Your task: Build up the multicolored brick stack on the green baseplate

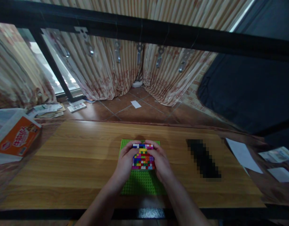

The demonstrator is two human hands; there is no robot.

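Between my two hands is a block built of many small coloured toy bricks [143,159], in red, yellow, blue, white, green and pink. My left hand [127,158] is closed round its left side, thumb on the brick face. On the opposite side my right hand [160,158] grips it the same way, its thumb also laid over the bricks. Beneath them a green studded baseplate [144,183] lies on the wooden table [83,163]. Whether the block touches the baseplate I cannot tell. The fingers behind the block are mostly hidden.
A blurred-out dark object [203,158] lies on the table to the right. Left of the table stands a plastic bin with an orange label [18,136]. Papers [244,155] lie off the right edge. A dark bar with metal hooks [138,58] crosses above, before curtains.
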